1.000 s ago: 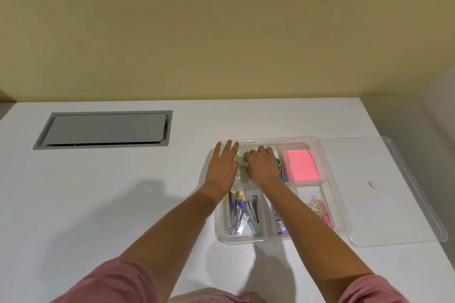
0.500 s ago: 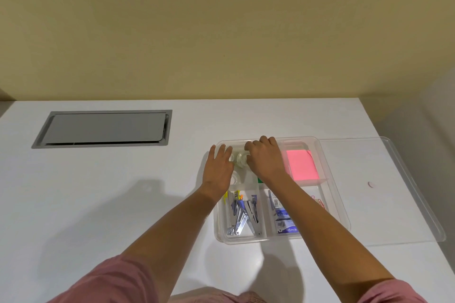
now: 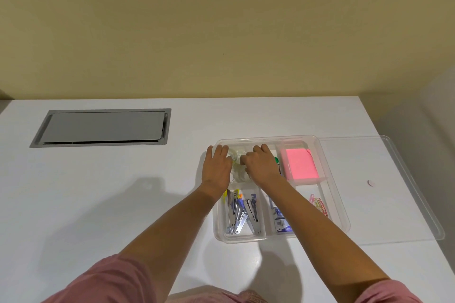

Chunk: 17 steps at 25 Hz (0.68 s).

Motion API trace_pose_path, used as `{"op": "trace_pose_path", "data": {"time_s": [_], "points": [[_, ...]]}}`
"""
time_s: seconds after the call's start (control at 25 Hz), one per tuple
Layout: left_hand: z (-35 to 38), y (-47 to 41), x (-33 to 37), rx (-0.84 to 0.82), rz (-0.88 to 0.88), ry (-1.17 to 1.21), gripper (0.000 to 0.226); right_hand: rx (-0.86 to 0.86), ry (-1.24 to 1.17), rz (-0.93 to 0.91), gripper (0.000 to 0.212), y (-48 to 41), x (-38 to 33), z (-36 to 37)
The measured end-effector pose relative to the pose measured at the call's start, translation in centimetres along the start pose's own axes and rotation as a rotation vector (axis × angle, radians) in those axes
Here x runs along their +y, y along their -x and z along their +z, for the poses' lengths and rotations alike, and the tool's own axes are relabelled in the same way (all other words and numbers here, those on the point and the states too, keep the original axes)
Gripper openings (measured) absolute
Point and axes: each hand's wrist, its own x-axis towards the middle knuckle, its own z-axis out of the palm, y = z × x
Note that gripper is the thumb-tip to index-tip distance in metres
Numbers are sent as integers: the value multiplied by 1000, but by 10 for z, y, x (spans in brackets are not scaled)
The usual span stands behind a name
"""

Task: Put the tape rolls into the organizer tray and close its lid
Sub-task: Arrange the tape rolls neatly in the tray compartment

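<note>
A clear organizer tray (image 3: 343,204) with several compartments sits on the white table. In its far-left compartment lie two see-through tape rolls, one at the back (image 3: 236,155) and one nearer me (image 3: 238,176). My left hand (image 3: 218,167) lies flat over the tray's left wall, its fingertips against the back roll. My right hand (image 3: 262,165) is curled inside the tray, with its fingertips closed on the same roll from the right. The clear lid (image 3: 394,192) lies flat on the table, right of the tray and touching it.
Other compartments hold a pink sticky-note pad (image 3: 300,163), metal staplers and clips (image 3: 242,214), a staple box (image 3: 282,222) and coloured paper clips (image 3: 318,204). A grey cable hatch (image 3: 103,128) is set into the table at far left. The table edge runs just right of the lid.
My right hand has drawn slightly back toward me with the roll, lowering it into the far-left compartment. My left hand has stayed at the tray's left wall.
</note>
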Motion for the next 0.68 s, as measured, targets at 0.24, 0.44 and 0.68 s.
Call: {"op": "trace_pose_path", "data": {"time_s": [0.24,0.44,0.68], "points": [[3,1,-2,20,39,69,28,61,-19,-53,27,0,-3,4],[3,0,-3,21,48,54,29,108,-64,-91,29,3,-7,7],[3,0,-2,28,38,55,28,127,-186,15,22,1,-2,1]]}}
